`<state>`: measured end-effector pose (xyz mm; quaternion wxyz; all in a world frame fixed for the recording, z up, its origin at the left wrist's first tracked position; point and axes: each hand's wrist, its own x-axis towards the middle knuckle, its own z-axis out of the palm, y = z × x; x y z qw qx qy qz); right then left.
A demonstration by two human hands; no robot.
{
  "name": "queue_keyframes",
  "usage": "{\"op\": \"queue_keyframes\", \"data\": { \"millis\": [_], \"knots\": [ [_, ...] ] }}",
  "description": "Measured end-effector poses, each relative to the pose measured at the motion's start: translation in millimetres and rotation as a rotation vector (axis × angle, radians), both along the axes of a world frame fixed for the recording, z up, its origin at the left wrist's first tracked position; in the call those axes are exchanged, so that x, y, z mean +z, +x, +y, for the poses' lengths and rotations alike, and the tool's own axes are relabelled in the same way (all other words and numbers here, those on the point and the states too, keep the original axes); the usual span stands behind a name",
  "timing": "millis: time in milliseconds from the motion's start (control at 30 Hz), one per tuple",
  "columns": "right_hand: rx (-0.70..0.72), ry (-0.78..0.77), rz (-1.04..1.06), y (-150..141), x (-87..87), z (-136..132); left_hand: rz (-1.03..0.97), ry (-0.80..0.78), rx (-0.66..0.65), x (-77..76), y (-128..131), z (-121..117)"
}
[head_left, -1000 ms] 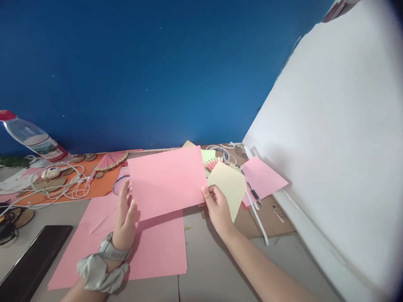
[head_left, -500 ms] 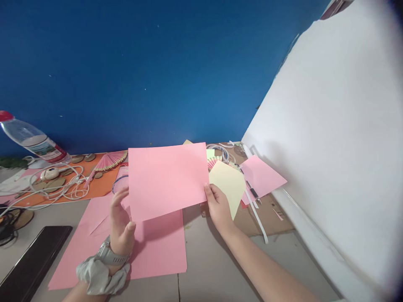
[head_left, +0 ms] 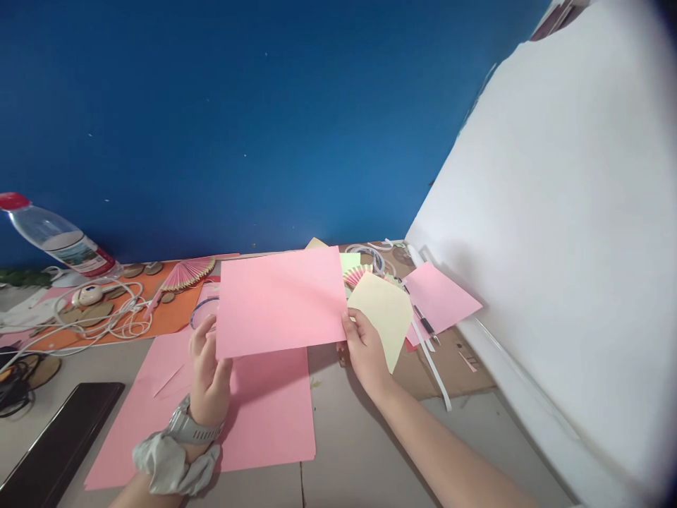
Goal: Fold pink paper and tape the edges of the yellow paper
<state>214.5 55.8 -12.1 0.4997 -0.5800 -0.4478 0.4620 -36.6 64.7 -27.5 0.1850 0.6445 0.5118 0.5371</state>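
A sheet of pink paper [head_left: 280,303] is held up off the table, tilted toward me. My right hand [head_left: 364,349] pinches its lower right edge, thumb in front and the other fingers partly hidden behind. At the sheet's left edge is my left hand [head_left: 208,381], its fingers spread and slightly bent, with the thumb just below the lower left corner. Whether these fingertips touch the sheet is hard to see. Under both the raised sheet and my left wrist lies a stack of pink paper [head_left: 272,430] on the grey table.
A black phone [head_left: 61,444] and tangled white cables [head_left: 113,317] lie left, near a tilted bottle [head_left: 68,243] and a folded pink fan [head_left: 187,274]. To the right are cream paper [head_left: 381,310], pink paper [head_left: 441,296], a pen [head_left: 426,322] and cardboard [head_left: 455,367].
The sheet's left end swung away from my left hand, then came back down toward it. My left fingers bent and drew back, then moved up to the sheet's edge. My right hand keeps its pinch.
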Motion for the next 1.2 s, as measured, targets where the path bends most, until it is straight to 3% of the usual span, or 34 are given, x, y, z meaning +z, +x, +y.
{"op": "queue_keyframes", "data": {
  "millis": [200,400,567,700,800,967,1100,1200],
  "knots": [
    [-0.004,0.016,-0.018,1,-2.0,1,-0.108,0.160,0.044,3.1,6,2],
    [-0.016,0.047,-0.056,1,0.7,3,0.065,0.180,0.028,-2.4,-1,4],
    [-0.009,0.076,-0.080,3,11.7,0,0.026,0.250,0.042,2.0,1,3],
    [-0.016,0.107,-0.139,8,25.1,-3,0.146,0.159,0.010,-4.6,-4,4],
    [-0.012,0.135,-0.241,15,37.4,-6,0.098,0.008,-0.084,-10.2,-8,1],
    [-0.067,0.389,-0.609,31,53.0,-7,0.076,-0.233,-0.252,-5.6,2,-10],
    [-0.166,0.278,-0.520,42,48.2,-6,0.088,-0.406,-0.422,4.7,12,-15],
    [-0.152,0.222,-0.476,44,36.7,-4,0.022,-0.496,-0.520,11.1,13,-14]
  ]
}}
